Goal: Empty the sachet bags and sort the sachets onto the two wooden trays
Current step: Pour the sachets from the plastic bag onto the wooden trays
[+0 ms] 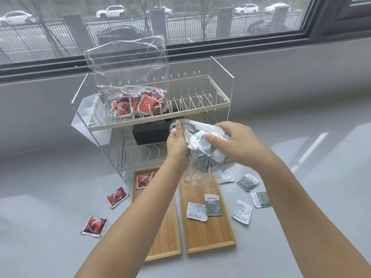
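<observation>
My left hand (pixel 176 145) and my right hand (pixel 230 143) both grip a clear bag of grey-green sachets (pixel 202 155) above the right wooden tray (pixel 208 237). Two grey-green sachets (pixel 203 207) lie on that tray. More grey-green sachets (pixel 248 182) are scattered on the counter to its right. The left wooden tray (pixel 166 243) holds red sachets (pixel 143 181) at its far end, partly hidden by my left arm. Two red sachets (pixel 117 197) lie on the counter to its left. A second clear bag of red sachets (pixel 138 103) rests on the rack's upper shelf.
A white wire dish rack (pixel 180 117) stands behind the trays, with a black box (pixel 150 133) on its lower level and a white cutlery holder (pixel 88 117) on its left side. A window ledge runs along the back.
</observation>
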